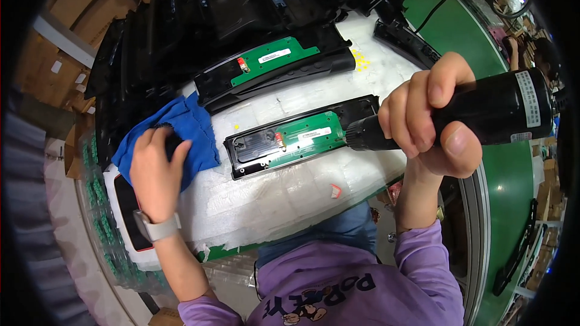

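Note:
My right hand (423, 118) is wrapped round a black electric screwdriver (495, 108), held almost level. Its ribbed nose points left, over the right end of a green circuit board (311, 136). That board sits in a long black plastic housing (248, 143) lying on the white-covered table. My left hand (156, 166) reaches down onto a crumpled blue cloth (202, 136), thumb apart from the fingers. Small dark pieces (164, 127) lie under its fingertips, too small to make out. Whether the fingers pinch any of them is hard to see.
Behind lies a second black housing with a green board (275, 60), in front of large stacked black plastic parts (241, 6). A phone-like black slab (130, 211) rests near the left edge. At the right runs a green table (507, 205); cardboard boxes (78, 6) stand far left.

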Tool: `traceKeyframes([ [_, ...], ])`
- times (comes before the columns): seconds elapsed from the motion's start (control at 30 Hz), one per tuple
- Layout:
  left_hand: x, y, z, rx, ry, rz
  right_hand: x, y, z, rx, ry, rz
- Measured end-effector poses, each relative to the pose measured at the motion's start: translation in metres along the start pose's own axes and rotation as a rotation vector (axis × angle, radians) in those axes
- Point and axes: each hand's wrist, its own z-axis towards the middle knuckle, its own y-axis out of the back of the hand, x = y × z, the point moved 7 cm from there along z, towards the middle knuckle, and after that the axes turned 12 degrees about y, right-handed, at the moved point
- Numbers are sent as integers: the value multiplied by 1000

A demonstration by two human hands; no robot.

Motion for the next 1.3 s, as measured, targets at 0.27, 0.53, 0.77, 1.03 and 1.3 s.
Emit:
traceKeyframes([
  [0.27, 41, -13, 6, 121, 109, 201, -9, -6, -6, -68, -50, -48],
  [0.53, 21, 0, 11, -40, 113, 28, -13, -12, -10, -59, -113, -179],
  [0.77, -74, -34, -26, 479, -48, -1146, -22, -25, -17, -47, -148, -291],
  [1.03, -86, -50, -42, 653, 59, -1289, -17, -26, -16, -7, -152, -281],
  [1.3, -87, -32, -46, 716, 10, -1201, -9, -13, -6, -98, 162, 344],
])
